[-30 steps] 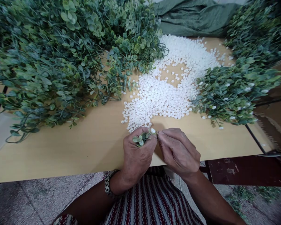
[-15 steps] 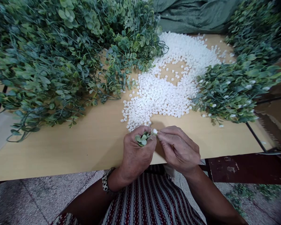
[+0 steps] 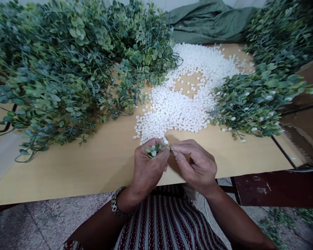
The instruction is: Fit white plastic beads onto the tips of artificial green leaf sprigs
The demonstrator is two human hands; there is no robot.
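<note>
My left hand (image 3: 150, 168) is closed around a green artificial leaf sprig (image 3: 153, 150), whose small round leaves stick out above the thumb. A white bud (image 3: 166, 141) shows at the sprig's tip, by the left fingertips. Close beside it, the thumb and forefinger of my right hand (image 3: 197, 165) are pinched together at a tiny pale bit, too small to make out. Just beyond both hands lies a spread of loose white buds (image 3: 177, 107) on the tabletop.
A big heap of artificial greenery (image 3: 54, 76) covers the table's left side. On the right lies a bunch with white buds (image 3: 261, 100), with more greenery (image 3: 284, 34) behind it. Green sacking (image 3: 208, 22) lies at the back. The wooden table (image 3: 94, 170) ends just before my body.
My right fingertips have shifted from the white bud to a spot just right of it. The bud now sits nearer the left thumb. The view has tilted slightly.
</note>
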